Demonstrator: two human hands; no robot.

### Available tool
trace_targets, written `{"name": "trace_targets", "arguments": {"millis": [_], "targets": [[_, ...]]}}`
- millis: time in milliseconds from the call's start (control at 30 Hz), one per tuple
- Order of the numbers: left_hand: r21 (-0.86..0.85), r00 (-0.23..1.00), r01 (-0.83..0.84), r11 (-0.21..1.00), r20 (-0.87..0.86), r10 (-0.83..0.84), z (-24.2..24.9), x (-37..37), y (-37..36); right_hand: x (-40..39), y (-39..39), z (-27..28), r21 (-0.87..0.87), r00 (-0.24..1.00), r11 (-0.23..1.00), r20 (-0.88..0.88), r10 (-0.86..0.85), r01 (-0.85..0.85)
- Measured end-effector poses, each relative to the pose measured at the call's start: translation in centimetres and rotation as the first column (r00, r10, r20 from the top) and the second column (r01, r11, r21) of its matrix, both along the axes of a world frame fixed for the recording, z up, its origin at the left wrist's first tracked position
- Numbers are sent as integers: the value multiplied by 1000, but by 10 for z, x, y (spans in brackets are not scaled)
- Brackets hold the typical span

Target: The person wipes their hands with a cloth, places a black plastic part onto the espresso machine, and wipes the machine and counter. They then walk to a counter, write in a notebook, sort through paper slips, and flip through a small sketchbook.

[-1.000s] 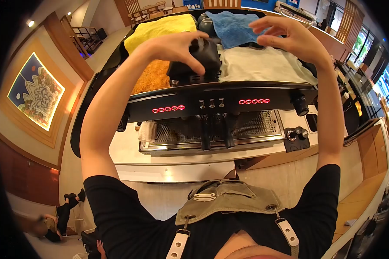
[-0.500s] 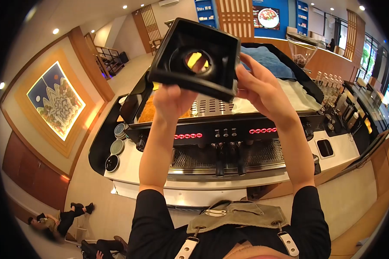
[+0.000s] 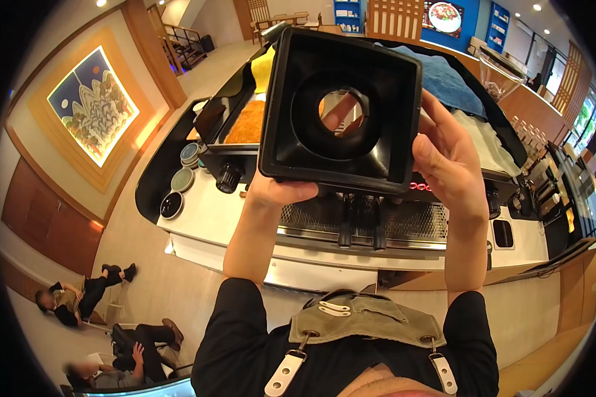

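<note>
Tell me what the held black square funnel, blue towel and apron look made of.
Black square funnel: probably plastic, satin-glossy, showing smooth highlights. Blue towel: likely cotton or microfibre, matte, with soft texture. Apron: seemingly canvas, matte, with firm folds.

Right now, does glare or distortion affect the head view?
Head view: strong fisheye bending, straight edges curved, corners black; same view, the black box shows a soft sheen inside but crisp rims; also there, the wall picture has brightly glowing edges.

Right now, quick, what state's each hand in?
Left hand: holding the black, square, hollow, plastic-looking box by its lower edge.
Right hand: holding its right side.
</note>
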State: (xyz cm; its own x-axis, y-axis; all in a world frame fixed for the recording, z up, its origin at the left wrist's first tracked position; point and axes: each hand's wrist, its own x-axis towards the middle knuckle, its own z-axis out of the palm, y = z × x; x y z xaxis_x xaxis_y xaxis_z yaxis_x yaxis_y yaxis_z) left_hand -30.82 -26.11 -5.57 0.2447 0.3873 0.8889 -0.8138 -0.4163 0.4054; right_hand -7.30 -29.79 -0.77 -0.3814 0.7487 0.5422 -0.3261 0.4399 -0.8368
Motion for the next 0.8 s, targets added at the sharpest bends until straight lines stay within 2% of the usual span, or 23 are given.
{"name": "trace_targets", "arguments": {"millis": [167,300,400,500,800], "targets": [[-14,999,-35,999,6,35,-3,-6,-5,-8,-3,0,16,999,999,1,-37,37],[-18,998,-59,998,12,59,-4,-9,-8,-8,-2,2,58,999,998,47,19,-22],[-22,997,-78,997,20,79,-3,-13,-8,-16,-2,1,38,1000,999,-16,-16,16],[-24,994,-102,994,21,103,0,-15,-8,-14,2,-1,31,999,999,8,-45,45],[-33,970,-238,971,-54,236,15,-16,-8,-16,4,4,158,997,984,-4,-81,80]]}}
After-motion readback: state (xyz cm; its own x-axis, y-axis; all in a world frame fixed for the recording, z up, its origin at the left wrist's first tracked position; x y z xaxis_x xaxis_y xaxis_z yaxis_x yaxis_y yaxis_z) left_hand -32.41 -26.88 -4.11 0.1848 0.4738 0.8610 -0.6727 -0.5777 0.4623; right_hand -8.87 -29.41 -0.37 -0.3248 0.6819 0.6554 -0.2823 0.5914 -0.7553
